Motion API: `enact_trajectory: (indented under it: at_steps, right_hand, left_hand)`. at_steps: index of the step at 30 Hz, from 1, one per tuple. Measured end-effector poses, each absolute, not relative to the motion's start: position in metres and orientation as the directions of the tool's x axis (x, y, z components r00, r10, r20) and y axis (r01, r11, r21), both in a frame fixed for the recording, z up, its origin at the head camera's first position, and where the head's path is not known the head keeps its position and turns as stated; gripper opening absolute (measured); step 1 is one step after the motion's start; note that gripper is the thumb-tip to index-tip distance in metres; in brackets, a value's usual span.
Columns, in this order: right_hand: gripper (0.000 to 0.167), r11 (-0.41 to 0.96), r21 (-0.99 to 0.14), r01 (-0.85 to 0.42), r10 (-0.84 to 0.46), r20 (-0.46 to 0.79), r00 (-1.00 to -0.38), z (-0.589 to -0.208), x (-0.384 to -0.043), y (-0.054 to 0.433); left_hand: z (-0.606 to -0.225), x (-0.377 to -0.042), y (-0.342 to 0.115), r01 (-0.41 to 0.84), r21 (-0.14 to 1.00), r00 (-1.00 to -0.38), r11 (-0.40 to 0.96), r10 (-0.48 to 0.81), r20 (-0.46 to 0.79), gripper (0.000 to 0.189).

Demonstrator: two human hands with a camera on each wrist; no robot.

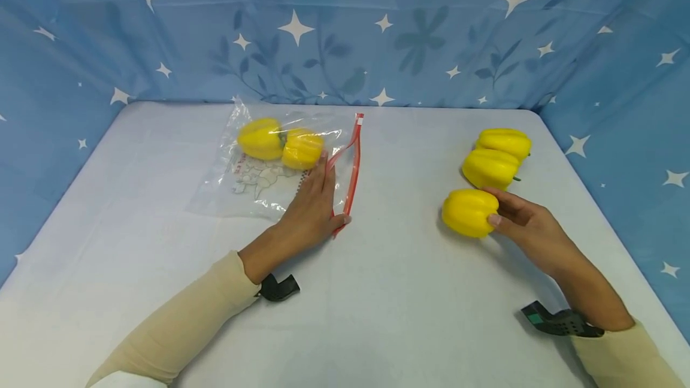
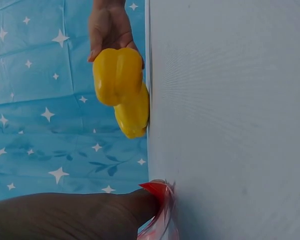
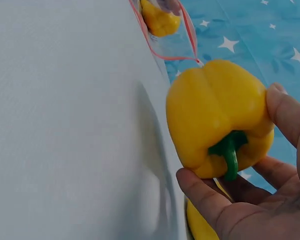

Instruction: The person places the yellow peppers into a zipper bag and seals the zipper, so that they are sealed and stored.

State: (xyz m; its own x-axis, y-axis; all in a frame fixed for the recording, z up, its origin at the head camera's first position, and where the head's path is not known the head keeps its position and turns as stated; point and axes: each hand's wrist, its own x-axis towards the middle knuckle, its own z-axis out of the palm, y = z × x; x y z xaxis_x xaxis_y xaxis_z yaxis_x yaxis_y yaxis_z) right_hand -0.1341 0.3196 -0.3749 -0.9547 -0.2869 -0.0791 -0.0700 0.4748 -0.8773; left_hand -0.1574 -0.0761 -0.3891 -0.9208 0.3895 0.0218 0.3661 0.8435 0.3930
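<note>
My right hand holds a yellow bell pepper by its stem end, thumb on one side and fingers on the other. In the right wrist view the pepper's green stem faces the palm, and the pepper is raised off the table. My left hand rests at the mouth of a clear zip bag, fingers extended toward a pepper inside. Its thumb is spread against the red zip strip, and the mouth gapes. Two yellow bell peppers lie inside the bag.
Two more yellow bell peppers lie side by side on the white table beyond my right hand. A blue curtain with white stars surrounds the table's back and sides. Dark devices are strapped to both wrists.
</note>
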Motion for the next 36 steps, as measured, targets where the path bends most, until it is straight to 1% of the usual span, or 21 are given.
enact_trajectory:
  at_steps: [8, 15, 21, 28, 36]
  right_hand:
    - [0.055, 0.324, -0.946, -0.004, -0.234, -0.076, -0.969, -0.371, -0.147, 0.298]
    - [0.059, 0.262, -0.965, -0.02, -0.271, -0.053, -0.961, -0.369, -0.162, 0.277]
    - [0.058, 0.16, -0.987, -0.005, -0.3, -0.044, -0.953, -0.371, -0.169, 0.258]
    - [0.061, 0.18, -0.984, 0.015, -0.304, -0.07, -0.95, -0.372, -0.178, 0.235]
    - [0.064, 0.154, -0.988, 0.008, -0.338, -0.06, -0.939, -0.375, -0.194, 0.201]
  left_hand:
    - [-0.389, -0.158, -0.076, 0.362, 0.4, -0.922, 0.842, 0.387, 0.02, 0.108]
    - [-0.389, -0.158, -0.076, 0.363, 0.394, -0.923, 0.844, 0.384, 0.027, 0.108]
    - [-0.389, -0.158, -0.076, 0.365, 0.394, -0.922, 0.844, 0.387, 0.025, 0.109]
    - [-0.388, -0.158, -0.073, 0.364, 0.397, -0.921, 0.843, 0.39, 0.016, 0.109]
    - [-0.389, -0.159, -0.076, 0.374, 0.393, -0.918, 0.84, 0.396, 0.027, 0.108]
